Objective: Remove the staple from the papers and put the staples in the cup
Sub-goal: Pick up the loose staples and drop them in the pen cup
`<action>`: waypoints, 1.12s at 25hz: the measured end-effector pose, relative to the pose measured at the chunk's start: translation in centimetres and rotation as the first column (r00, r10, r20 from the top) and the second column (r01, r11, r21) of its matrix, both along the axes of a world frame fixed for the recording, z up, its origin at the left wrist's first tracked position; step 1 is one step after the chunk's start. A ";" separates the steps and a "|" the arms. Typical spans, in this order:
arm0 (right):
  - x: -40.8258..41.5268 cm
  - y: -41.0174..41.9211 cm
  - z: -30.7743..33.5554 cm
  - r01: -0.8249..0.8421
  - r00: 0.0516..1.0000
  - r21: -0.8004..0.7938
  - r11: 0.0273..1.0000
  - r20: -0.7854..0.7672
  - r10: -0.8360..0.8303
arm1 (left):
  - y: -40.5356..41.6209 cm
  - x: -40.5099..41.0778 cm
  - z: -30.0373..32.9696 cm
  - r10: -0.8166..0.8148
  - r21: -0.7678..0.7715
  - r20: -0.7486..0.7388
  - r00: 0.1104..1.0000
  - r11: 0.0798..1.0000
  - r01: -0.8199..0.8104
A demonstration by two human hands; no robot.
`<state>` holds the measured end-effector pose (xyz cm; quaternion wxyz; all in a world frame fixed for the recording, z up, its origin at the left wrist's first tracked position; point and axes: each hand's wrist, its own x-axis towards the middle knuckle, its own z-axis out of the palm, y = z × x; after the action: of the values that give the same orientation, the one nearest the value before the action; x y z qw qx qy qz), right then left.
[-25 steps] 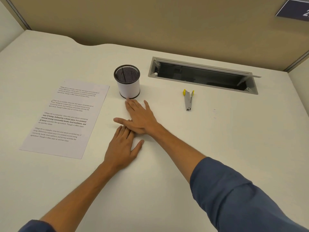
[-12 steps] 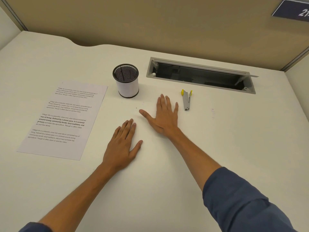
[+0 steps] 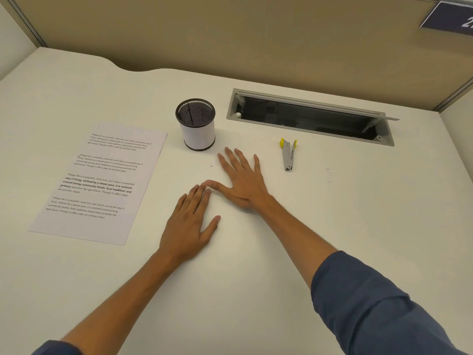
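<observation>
With both palms flat on the desk (image 3: pixel 332 226), I note left hand (image 3: pixel 188 226) and right hand (image 3: pixel 243 180) empty, fingers straight; papers (image 3: pixel 102 180) far left, cup (image 3: pixel 197 126) beyond, staple remover (image 3: pixel 288 156) right.

one stack of papers (image 3: pixel 99 181), one mesh cup (image 3: pixel 196 125), one staple remover (image 3: pixel 288 155), two hands (image 3: pixel 188 226)

Even, soft overhead light fills the scene, bright without glare on the pale desk (image 3: pixel 332 213). Shadows are faint and short, hugging the forearms and the cup (image 3: pixel 197 126). Focus holds sharp throughout; the wide lens bows the far partition (image 3: pixel 230 34) and stretches the near corners.
</observation>
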<state>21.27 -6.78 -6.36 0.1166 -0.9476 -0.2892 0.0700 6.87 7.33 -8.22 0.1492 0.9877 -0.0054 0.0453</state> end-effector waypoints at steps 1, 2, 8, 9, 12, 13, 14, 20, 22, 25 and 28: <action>0.3 -0.1 0.0 0.027 1.000 0.002 1.000 -0.008 -0.027 | 0.0 0.0 0.0 -0.001 0.001 0.000 1.000 1.000 0.001; 0.5 -0.1 0.0 0.036 0.999 -0.002 0.999 -0.020 -0.036 | 0.0 0.0 0.0 -0.001 0.002 0.002 1.000 1.000 0.001; -0.4 0.2 0.0 -0.116 0.993 0.015 0.993 -0.034 0.117 | -0.1 0.1 0.1 0.004 0.007 0.002 1.000 1.000 -0.004; -0.4 0.2 0.1 -0.107 0.994 0.051 0.993 -0.015 0.108 | -0.1 0.1 0.0 0.003 0.000 0.002 1.000 1.000 -0.003; 0.4 0.6 0.8 0.001 1.000 0.189 0.982 0.017 -0.004 | 0.0 0.0 -0.1 -0.001 -0.006 0.000 1.000 1.000 0.001; 0.7 0.8 1.0 0.028 1.000 0.214 0.976 -0.006 -0.028 | 0.0 0.0 -0.2 -0.002 -0.004 0.000 1.000 1.000 0.002; 1.0 1.0 1.2 0.042 0.998 0.232 0.972 -0.044 -0.033 | 0.0 0.0 -0.2 -0.002 -0.006 0.000 1.000 1.000 0.002; 2.4 2.8 2.4 -0.064 0.986 0.246 0.967 -0.133 0.099 | 0.0 0.1 -0.2 -0.001 -0.010 -0.002 1.000 1.000 0.001; 2.7 3.2 2.3 -0.119 0.988 0.217 0.969 -0.074 0.138 | 0.0 0.1 -0.2 -0.002 -0.009 -0.002 1.000 1.000 0.002; 2.7 3.8 1.8 -0.123 0.991 0.184 0.975 -0.025 0.130 | 0.0 0.1 -0.2 -0.001 -0.005 0.000 1.000 1.000 0.001; 2.4 3.8 1.1 -0.124 0.992 0.145 0.982 0.030 0.121 | 0.0 0.0 -0.1 -0.002 -0.008 -0.002 1.000 1.000 0.002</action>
<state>23.69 -3.02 -5.27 0.1784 -0.9175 -0.3526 0.0458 6.88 7.32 -8.36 0.1531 0.9872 -0.0059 0.0443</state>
